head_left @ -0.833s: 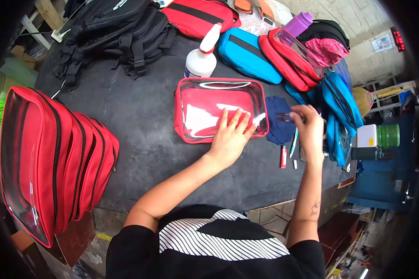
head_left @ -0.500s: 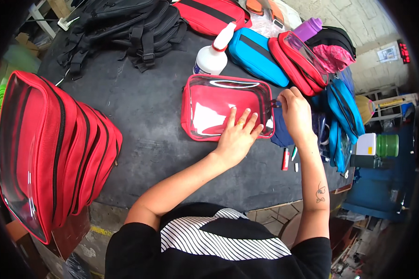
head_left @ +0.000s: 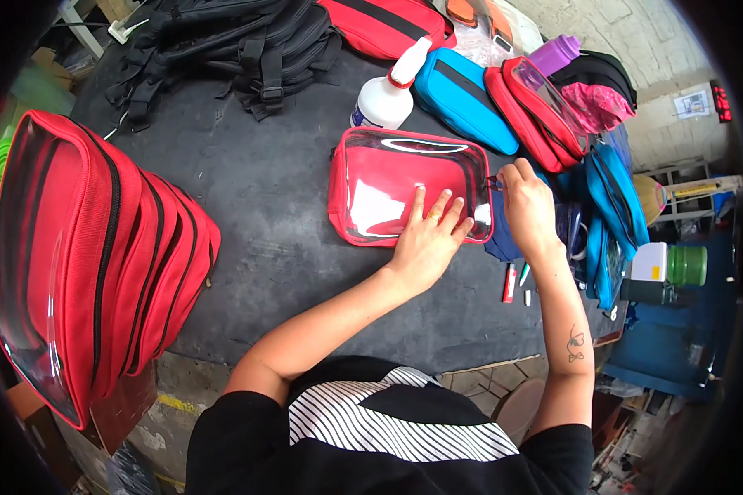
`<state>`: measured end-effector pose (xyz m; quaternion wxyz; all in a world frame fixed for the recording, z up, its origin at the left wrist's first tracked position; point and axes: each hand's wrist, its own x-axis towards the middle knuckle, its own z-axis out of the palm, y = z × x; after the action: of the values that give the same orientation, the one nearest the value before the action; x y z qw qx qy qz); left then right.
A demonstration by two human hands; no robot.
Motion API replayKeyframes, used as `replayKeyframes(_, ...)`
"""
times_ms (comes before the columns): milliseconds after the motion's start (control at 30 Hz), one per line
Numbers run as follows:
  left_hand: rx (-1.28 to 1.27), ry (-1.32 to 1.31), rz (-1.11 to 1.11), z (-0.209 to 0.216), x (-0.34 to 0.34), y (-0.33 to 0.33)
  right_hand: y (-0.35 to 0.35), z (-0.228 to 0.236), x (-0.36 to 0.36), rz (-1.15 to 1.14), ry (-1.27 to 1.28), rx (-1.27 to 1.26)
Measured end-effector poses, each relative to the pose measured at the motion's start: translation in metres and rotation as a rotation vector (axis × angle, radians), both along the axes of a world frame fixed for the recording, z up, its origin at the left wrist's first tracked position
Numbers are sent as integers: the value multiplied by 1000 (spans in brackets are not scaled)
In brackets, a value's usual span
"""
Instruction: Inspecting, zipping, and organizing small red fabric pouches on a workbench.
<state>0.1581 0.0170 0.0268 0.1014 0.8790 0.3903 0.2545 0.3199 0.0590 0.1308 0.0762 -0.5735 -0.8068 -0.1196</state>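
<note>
Right hand point(head_left: 530, 202): now working at the right edge of a red case point(head_left: 337, 198), having been hovering beside it over the navy cloth point(head_left: 504, 239); fingers are pinching a small dark tool point(head_left: 493, 183). Left hand point(head_left: 428, 254): lying flat, fingers spreading on the clear panel point(head_left: 376, 175). Black table point(head_left: 281, 272): bearing the case centrally, spray bottle point(head_left: 384, 101) standing behind, red cases point(head_left: 128, 272) stacking up at left. Pale wall point(head_left: 636, 37): rising upper right. Case: showing red edging point(head_left: 421, 132), panel reflecting white glare.

The middle case point(head_left: 400, 172) is red; the cloth point(head_left: 504, 238) navy; the shirt point(head_left: 396, 425) black with black-and-white stripes
</note>
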Motion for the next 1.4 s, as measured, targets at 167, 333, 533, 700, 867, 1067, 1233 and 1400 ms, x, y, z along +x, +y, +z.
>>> replayKeyframes(167, -31, -67, -11, 7, -2, 0, -18, 11, 3, -4, 46, -29)
replayKeyframes(333, -4, -537, 16, 21, -31, 3, -49, -4, 61, -378, 581, 245)
replayKeyframes(533, -367, -946, 561, -4, -117, 37, -99, -100, 81, -781, 311, 60)
replayKeyframes(700, -969, -908, 394, -26, -131, 38, -80, -108, 42, -330, 796, 24)
replayKeyframes(867, -702, -1080, 265, 0, -128, 6, -83, -108, 5, -170, 1808, -321)
replayKeyframes(1067, -686, -1456, -49, 1, -137, 1, -96, -121, -1, 57, 1983, -205)
replayKeyframes(1233, -782, -1098, 70, -35, -123, 0, -82, -128, -9, -99, 1844, -292)
replayKeyframes(1400, -919, -1284, -72, -44, -135, 1, -64, -138, 4, 63, 1827, -252)
